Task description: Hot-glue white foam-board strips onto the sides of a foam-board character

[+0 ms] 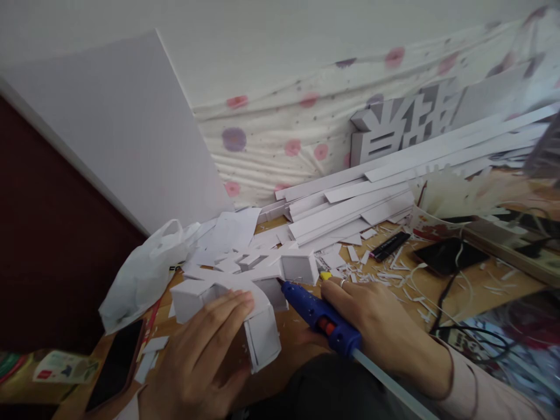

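My left hand (210, 341) is closed on a white foam-board character (266, 338), a boxy shape with raised side walls. Its fingers lie across the top, and the thumb is lower down beside it. In my right hand (376, 324) is a blue hot glue gun (317, 312), with its tip at an inner wall of the character. A long translucent glue stick (389, 382) runs out of the gun's rear. Beside my right fingertips shows a small yellow piece (325, 275). The gun's grip is mostly hidden by the hand.
Long white board strips (350, 198) are piled behind, with scraps scattered around a black marker (390, 247). Finished white characters (389, 131) lean at the wall. A plastic bag (140, 274) and phone (116, 364) sit left; another phone (450, 255), cables and a power strip (516, 251) sit right.
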Demonstrator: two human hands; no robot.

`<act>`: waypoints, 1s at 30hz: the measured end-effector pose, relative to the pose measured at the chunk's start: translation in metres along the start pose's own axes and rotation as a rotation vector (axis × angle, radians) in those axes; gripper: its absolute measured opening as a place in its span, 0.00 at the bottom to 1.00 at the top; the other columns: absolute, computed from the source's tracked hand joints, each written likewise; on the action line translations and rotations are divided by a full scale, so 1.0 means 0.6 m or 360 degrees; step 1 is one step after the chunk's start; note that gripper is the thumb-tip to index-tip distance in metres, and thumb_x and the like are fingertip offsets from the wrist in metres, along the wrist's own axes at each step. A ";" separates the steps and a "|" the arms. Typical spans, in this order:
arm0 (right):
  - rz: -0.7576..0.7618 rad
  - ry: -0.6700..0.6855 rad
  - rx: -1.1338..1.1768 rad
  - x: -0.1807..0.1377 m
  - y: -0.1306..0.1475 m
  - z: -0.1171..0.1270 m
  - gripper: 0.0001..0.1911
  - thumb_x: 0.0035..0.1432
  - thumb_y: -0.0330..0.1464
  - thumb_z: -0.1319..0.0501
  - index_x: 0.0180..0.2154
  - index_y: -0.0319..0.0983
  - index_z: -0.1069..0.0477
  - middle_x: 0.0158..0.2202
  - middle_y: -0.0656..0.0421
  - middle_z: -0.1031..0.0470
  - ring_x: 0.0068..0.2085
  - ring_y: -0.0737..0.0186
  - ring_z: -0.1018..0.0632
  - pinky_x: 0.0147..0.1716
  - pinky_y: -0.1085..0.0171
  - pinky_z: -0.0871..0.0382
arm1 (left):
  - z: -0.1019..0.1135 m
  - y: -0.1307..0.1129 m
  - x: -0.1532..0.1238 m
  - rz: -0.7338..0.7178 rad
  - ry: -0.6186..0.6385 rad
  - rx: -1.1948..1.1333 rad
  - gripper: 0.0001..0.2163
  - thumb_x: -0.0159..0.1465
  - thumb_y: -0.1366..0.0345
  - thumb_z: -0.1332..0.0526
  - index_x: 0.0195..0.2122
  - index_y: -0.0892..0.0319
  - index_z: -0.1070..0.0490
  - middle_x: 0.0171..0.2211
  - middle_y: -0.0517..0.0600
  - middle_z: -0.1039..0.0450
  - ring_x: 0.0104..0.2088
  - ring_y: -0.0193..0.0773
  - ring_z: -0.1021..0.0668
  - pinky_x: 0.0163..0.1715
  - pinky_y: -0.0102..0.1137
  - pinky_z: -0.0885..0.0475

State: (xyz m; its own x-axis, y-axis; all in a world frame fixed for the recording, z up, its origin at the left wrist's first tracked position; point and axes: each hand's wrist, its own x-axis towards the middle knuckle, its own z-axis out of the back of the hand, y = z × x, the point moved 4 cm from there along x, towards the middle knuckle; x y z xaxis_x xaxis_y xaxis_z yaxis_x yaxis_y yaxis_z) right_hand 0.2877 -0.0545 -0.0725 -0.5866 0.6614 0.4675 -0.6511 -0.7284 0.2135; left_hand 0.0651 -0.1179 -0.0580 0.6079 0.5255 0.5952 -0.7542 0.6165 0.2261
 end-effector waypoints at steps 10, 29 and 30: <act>0.0037 -0.0068 -0.0058 -0.003 0.001 0.003 0.26 0.70 0.52 0.52 0.30 0.40 0.34 0.21 0.59 0.25 0.19 0.61 0.25 0.20 0.62 0.52 | 0.003 0.000 0.005 -0.0055 -0.0029 -0.0005 0.19 0.64 0.73 0.44 0.56 0.72 0.33 0.51 0.60 0.24 0.58 0.42 0.26 0.61 0.33 0.34; -0.0448 -0.0219 0.0390 -0.060 -0.056 0.013 0.26 0.66 0.56 0.48 0.28 0.42 0.35 0.20 0.60 0.29 0.21 0.61 0.27 0.21 0.64 0.39 | 0.018 0.043 -0.019 0.0258 0.0023 0.0107 0.25 0.63 0.66 0.42 0.62 0.64 0.36 0.55 0.59 0.25 0.58 0.53 0.24 0.54 0.45 0.22; -0.0477 -0.0222 0.0485 -0.061 -0.056 0.014 0.26 0.65 0.56 0.48 0.28 0.43 0.35 0.21 0.60 0.29 0.21 0.61 0.27 0.21 0.64 0.38 | 0.021 0.047 -0.021 0.0288 0.0018 0.0105 0.25 0.63 0.66 0.41 0.62 0.63 0.36 0.56 0.59 0.25 0.59 0.55 0.25 0.55 0.47 0.23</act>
State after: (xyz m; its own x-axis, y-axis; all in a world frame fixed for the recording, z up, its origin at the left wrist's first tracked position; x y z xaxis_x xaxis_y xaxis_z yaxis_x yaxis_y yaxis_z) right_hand 0.3354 -0.0557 -0.0898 -0.3094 0.8360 0.4532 -0.5985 -0.5416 0.5904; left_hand 0.0334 -0.1147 -0.0491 0.4633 0.6313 0.6220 -0.8659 0.4718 0.1661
